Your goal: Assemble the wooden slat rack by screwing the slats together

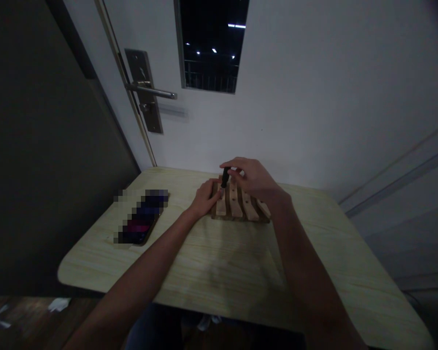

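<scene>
With your right hand [253, 177] grip clamped on the screwdriver [225, 177], hold it upright over the slat just below that grip and press straight down, while your left hand [205, 198], whose grip I cannot tell, steadies the wooden rack [241, 206] on the surface [219, 262].

Both bare arms [160, 253] reach forward. The left hand [206, 198] lies palm down, fingers stretched out. The right hand [253, 177] hovers just beside it, wrist bent, fingertips pinched together.
</scene>
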`<action>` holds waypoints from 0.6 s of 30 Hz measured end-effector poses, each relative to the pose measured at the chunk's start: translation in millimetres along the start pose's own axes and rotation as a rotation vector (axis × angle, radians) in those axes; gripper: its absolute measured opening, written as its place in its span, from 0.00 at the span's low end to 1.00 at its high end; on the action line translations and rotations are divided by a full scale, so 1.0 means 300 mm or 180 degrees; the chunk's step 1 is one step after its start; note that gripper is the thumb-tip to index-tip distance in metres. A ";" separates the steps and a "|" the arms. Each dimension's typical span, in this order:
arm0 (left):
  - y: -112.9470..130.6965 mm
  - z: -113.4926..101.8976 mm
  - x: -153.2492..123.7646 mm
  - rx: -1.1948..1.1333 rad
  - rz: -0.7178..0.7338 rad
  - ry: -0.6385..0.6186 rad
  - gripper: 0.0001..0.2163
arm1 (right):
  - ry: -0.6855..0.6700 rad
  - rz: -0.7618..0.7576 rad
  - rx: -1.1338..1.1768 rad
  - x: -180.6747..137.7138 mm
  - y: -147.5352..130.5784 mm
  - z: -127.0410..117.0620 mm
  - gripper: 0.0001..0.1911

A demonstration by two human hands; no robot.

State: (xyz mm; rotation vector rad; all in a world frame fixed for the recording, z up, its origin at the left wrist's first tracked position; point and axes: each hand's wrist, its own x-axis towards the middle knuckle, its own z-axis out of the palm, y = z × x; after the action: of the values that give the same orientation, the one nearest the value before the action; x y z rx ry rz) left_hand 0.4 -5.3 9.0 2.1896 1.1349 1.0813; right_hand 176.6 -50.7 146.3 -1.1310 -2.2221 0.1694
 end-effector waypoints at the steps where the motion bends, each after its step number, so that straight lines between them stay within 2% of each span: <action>1: -0.001 0.000 0.001 -0.0013 0.0008 0.0000 0.20 | -0.0002 0.0054 0.0011 0.001 -0.004 -0.003 0.12; 7: -0.002 0.002 0.003 0.0035 -0.0043 -0.0015 0.20 | -0.0026 0.0289 -0.0062 0.013 -0.028 -0.014 0.05; 11: -0.002 0.002 0.000 -0.0015 -0.0011 -0.0017 0.19 | -0.0135 0.0268 0.0219 0.010 -0.015 -0.016 0.06; 15: 0.001 -0.001 -0.001 -0.0012 -0.0047 -0.0026 0.19 | -0.0255 0.0236 0.0424 0.003 -0.003 -0.024 0.12; 18: 0.008 -0.004 -0.002 -0.0047 -0.0057 -0.0020 0.19 | -0.0152 0.0170 0.0329 0.002 -0.001 -0.026 0.09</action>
State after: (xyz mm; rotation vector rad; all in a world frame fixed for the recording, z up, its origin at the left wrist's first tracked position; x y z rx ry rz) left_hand 0.4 -7.0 11.2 2.1660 1.1381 1.0712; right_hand 180.7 -51.7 153.0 -1.1410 -2.1990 0.3332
